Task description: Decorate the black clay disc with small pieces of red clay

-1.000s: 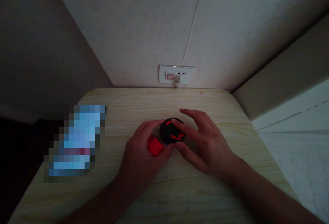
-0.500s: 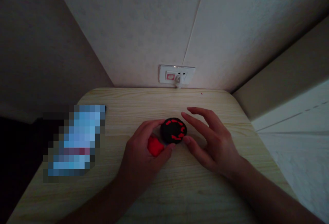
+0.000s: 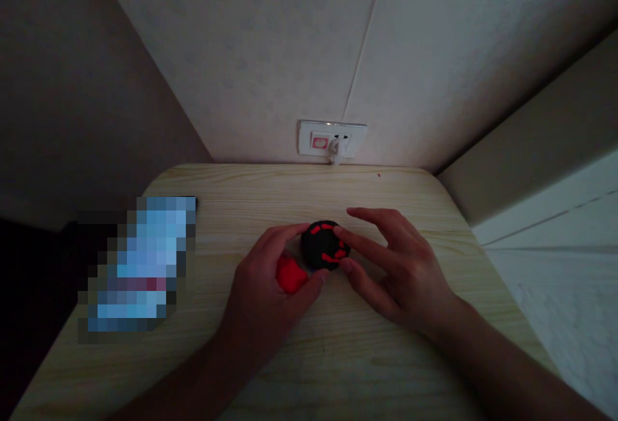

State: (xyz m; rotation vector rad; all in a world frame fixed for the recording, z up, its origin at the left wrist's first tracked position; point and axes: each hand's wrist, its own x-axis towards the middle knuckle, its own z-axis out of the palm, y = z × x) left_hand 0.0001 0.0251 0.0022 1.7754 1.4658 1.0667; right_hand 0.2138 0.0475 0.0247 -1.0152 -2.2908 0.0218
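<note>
A round black disc point(image 3: 316, 248), which looks like modelling clay, rests on the wooden table with several thin red strips along its edge. My left hand point(image 3: 265, 286) curls around its left side, fingertips at the far rim and thumb at the near rim. Within the bend of that hand sits a soft-looking red lump point(image 3: 291, 275), partly covered by the fingers. From the right, my right hand point(image 3: 398, 263) reaches over with fingers spread. Its index fingertip touches the red strips on top, and the thumb is by the disc's right edge.
At the table's left lies a phone-like object point(image 3: 145, 260) with a blurred-out bright screen. A wall socket point(image 3: 332, 139) with a plug in it is just behind the table point(image 3: 232, 196). A tiny red speck point(image 3: 379, 175) lies near the back edge.
My right hand has moved slightly left, and its index finger has come down onto the disc's red strips. My left hand, the disc and the red lump stay put.
</note>
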